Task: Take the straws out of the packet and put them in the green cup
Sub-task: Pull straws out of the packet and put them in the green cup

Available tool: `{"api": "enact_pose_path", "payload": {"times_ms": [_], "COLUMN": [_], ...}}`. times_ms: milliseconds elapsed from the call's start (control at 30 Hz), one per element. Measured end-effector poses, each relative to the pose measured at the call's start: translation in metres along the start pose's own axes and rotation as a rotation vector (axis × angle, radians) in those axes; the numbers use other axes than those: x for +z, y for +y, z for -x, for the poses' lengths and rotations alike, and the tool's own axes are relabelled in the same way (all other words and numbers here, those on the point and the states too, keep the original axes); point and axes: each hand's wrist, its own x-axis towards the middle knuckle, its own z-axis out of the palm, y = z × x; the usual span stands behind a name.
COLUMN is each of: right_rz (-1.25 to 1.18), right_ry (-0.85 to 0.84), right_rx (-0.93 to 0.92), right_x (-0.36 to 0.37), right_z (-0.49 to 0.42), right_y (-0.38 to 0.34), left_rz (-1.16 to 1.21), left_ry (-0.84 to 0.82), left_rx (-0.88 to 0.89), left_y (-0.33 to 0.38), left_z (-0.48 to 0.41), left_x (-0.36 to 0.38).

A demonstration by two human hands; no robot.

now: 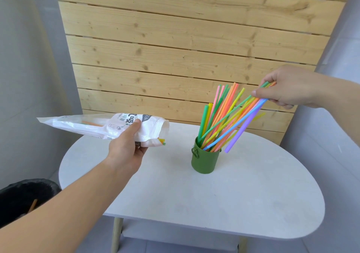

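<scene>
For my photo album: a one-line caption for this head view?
Right hand lowers colourful straws into green cup; left hand holds packet.

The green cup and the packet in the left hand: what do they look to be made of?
Green cup: probably painted metal; matte olive finish, thin rim, small ring handle on its side. It could be plastic.
Packet: thin plastic film, white and printed with a clear part; it crumples under the left hand and straws show through.

Two bare forearms reach in from the lower left and right edges. The left hand [126,147] and right hand [288,89] wear nothing: no sleeves, gloves or rings.
</scene>
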Motion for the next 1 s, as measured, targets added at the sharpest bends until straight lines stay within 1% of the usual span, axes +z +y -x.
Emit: {"api": "enact_pose_path", "payload": {"times_ms": [300,467,600,733,867,1000], "right_rz": [0.052,0.255,0.326,0.448,0.452,0.518], "right_ry": [0.143,0.148,0.149,0.273,0.401,0.493], "right_rx": [-0.082,-0.137,-0.161,-0.182,-0.226,-0.294], "right_x": [0.022,0.035,0.049,0.06,0.069,0.078], "right_z": [-0.018,-0.024,-0.026,-0.026,-0.022,-0.018], "right_y": [-0.019,-0.021,-0.02,-0.017,-0.016,-0.011], "left_rz": [-0.002,0.002,0.006,0.01,0.008,0.009], "left_ry": [-0.013,-0.011,-0.018,-0.022,-0.031,-0.039], "left_rx": [0.004,0.012,0.017,0.014,0.025,0.031], "left_y": [-0.001,0.0,0.0,0.0,0.0,0.0], "left_z": [-0.004,-0.007,-0.007,-0.008,-0.007,-0.009], "left_x": [-0.002,-0.004,-0.003,-0.003,-0.003,-0.004]}}
